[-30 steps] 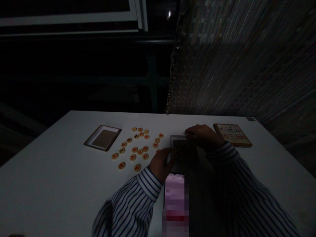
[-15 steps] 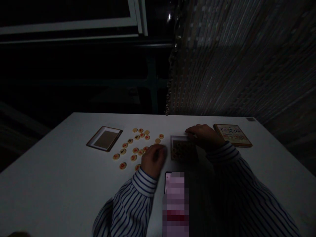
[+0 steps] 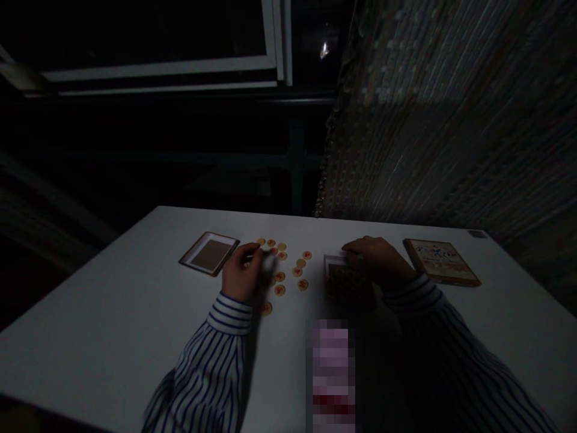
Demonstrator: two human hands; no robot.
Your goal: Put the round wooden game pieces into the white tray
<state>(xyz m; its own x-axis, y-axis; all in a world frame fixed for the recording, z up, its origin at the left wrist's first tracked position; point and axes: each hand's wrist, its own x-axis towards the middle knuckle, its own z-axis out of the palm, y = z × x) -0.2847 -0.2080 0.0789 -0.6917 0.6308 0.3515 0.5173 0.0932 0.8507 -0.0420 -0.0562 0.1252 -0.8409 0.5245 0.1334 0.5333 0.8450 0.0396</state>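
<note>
Several round wooden game discs (image 3: pixel 288 267) with red or black marks lie scattered on a white table (image 3: pixel 112 325). My left hand (image 3: pixel 242 273) rests over the left part of the scatter, fingers curled down onto the discs; what it holds, if anything, is hidden. My right hand (image 3: pixel 376 257) grips the far edge of a small open box (image 3: pixel 345 278) that has discs in it. Both arms wear striped sleeves.
A shallow brown-rimmed tray (image 3: pixel 208 254) lies left of the discs. A printed box lid (image 3: pixel 440 260) lies at the far right. A phone with a lit screen (image 3: pixel 331 367) sits near the front edge. A beaded curtain (image 3: pixel 451 108) hangs behind the table.
My left hand left the box and moved left across the table onto the scattered discs. My right hand stayed on the box.
</note>
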